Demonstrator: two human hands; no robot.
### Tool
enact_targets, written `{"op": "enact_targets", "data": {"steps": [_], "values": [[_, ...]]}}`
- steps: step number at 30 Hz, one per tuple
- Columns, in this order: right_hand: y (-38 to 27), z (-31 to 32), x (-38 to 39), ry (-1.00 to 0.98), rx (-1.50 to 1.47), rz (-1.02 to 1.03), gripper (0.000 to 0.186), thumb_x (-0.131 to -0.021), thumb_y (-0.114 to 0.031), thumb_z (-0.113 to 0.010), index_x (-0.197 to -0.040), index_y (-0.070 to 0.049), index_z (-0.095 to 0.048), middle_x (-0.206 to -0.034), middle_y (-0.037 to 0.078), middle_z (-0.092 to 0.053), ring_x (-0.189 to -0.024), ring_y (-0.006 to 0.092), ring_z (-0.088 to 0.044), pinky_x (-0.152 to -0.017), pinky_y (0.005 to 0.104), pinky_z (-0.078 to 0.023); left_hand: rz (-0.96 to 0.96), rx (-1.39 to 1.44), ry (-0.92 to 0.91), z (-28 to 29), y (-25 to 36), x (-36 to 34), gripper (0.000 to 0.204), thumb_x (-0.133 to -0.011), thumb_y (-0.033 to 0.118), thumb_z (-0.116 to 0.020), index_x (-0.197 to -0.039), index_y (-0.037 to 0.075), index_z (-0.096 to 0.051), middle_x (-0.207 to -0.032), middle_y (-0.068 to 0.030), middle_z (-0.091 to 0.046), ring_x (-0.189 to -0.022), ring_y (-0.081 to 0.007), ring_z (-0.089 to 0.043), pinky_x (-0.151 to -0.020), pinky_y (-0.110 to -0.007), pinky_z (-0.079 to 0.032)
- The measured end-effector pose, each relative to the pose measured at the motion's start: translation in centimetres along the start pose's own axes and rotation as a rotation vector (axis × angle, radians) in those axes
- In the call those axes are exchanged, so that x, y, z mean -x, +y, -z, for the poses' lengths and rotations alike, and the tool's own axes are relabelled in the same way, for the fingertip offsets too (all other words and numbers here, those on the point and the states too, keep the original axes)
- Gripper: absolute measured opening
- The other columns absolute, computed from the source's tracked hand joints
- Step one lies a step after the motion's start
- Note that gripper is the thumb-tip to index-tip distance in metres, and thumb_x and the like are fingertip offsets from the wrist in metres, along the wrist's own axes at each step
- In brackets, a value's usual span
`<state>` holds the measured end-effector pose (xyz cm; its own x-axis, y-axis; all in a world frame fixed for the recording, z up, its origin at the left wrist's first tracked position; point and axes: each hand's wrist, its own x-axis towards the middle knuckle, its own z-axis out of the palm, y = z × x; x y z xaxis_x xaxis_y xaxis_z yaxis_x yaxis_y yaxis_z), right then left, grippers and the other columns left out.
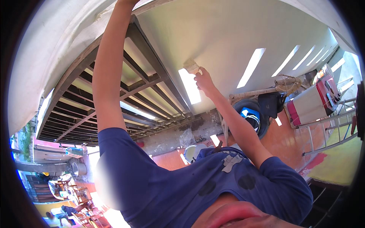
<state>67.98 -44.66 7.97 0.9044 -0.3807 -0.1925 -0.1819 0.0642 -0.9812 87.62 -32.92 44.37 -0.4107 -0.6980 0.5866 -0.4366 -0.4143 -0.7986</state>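
Observation:
My right hand (205,81) is closed around the handle of a flat paintbrush (191,66). Its wide, pale bristles lie against a cream wall (224,34), beside a bright strip of sunlight. My left arm stretches up past a dark metal grille (150,81) with many bars. Only the base of my left hand (127,1) shows at the upper edge, so its fingers and anything they touch are hidden.
Below the wall are a black tyre (262,131) with something blue in it, a black bag (270,104) and a whitish tub (190,152). A red-and-white box (310,106) and a metal ladder (323,131) stand right. People and wooden chairs (81,193) appear lower left.

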Motion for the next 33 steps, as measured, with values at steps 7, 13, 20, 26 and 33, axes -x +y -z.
{"op": "enact_targets", "data": {"steps": [7, 13, 20, 26, 33], "values": [[-10.6, -0.9, 2.3, -0.033, -0.093, 0.338, 0.057, -0.097, -0.010, -0.044, -0.153, -0.001, -0.036, -0.080, 0.004, -0.057, -0.054, 0.0066, -0.041, -0.047, 0.0263, -0.036, 0.018, 0.154, -0.075, 0.2, 0.4, 0.1, 0.025, -0.088, 0.014, -0.068, -0.113, 0.017, -0.067, -0.109, -0.0040, -0.065, -0.075, -0.0225, -0.067, -0.067, -0.038, -0.054], [-15.0, -0.3, 3.8, -0.018, 0.059, 0.478, 0.064, -0.097, -0.016, -0.045, -0.155, 0.005, -0.029, -0.076, 0.009, -0.062, -0.067, 0.0163, -0.057, -0.066, 0.0334, -0.048, 0.277, 0.348, -0.501, 2.4, 0.2, -1.0, 0.051, -0.094, 0.017, -0.061, -0.144, 0.014, -0.054, -0.128, -0.0114, -0.065, -0.082, -0.0320, -0.068, -0.075, -0.043, -0.057], [-2.4, -2.0, 3.3, 0.054, 0.365, 0.175, 0.058, -0.097, -0.014, -0.046, -0.151, 0.005, -0.035, -0.080, 0.022, -0.066, -0.068, 0.0325, -0.065, -0.066, 0.0420, -0.050, 0.304, 0.163, -1.035, 3.9, 0.5, -2.5, 0.053, -0.105, 0.039, -0.041, -0.150, 0.011, -0.046, -0.131, -0.0227, -0.063, -0.112, -0.0410, -0.064, -0.097, -0.051, -0.050], [-7.3, -0.4, 6.2, 0.085, 0.245, 0.616, 0.047, -0.098, -0.009, -0.046, -0.143, 0.004, -0.044, -0.085, 0.027, -0.066, -0.075, 0.0403, -0.067, -0.068, 0.0480, -0.050, 0.455, 0.473, -1.252, 4.4, 1.2, -2.3, 0.068, -0.104, 0.054, -0.035, -0.158, 0.012, -0.033, -0.147, -0.0240, -0.049, -0.136, -0.0417, -0.046, -0.115, -0.051, -0.035], [-5.7, -3.7, 2.7, 0.171, 0.352, 0.819, 0.045, -0.099, -0.008, -0.048, -0.144, 0.001, -0.049, -0.080, 0.025, -0.064, -0.068, 0.0372, -0.062, -0.065, 0.0442, -0.050, 0.433, 0.602, -1.555, 7.5, 2.0, -4.6, 0.082, -0.099, 0.067, -0.040, -0.158, 0.010, -0.031, -0.159, -0.0199, -0.035, -0.145, -0.0384, -0.036, -0.120, -0.052, -0.027]]}}
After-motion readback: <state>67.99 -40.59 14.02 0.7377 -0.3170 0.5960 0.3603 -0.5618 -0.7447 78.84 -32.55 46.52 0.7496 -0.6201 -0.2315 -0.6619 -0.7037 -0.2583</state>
